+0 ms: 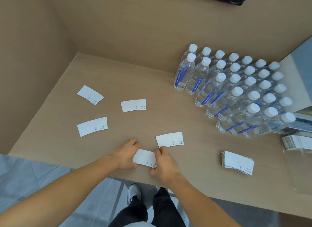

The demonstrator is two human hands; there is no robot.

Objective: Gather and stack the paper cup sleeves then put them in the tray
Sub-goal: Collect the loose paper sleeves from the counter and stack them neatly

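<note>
My left hand (125,155) and my right hand (164,166) grip the two ends of one flat white paper cup sleeve (144,158) near the table's front edge. Just beyond it lies another sleeve (169,139), its near corner touching my right fingers. More single sleeves lie flat on the table: one at the left (92,126), one in the middle (133,105), one at the far left (90,94). A stack of sleeves (237,162) rests to the right. A clear tray (300,181) at the right edge holds more sleeves (296,142).
Several rows of water bottles (236,90) with white caps fill the back right of the wooden table (152,84). Brown walls close the back and left. The table's front edge runs just below my hands, with the floor and my legs beneath.
</note>
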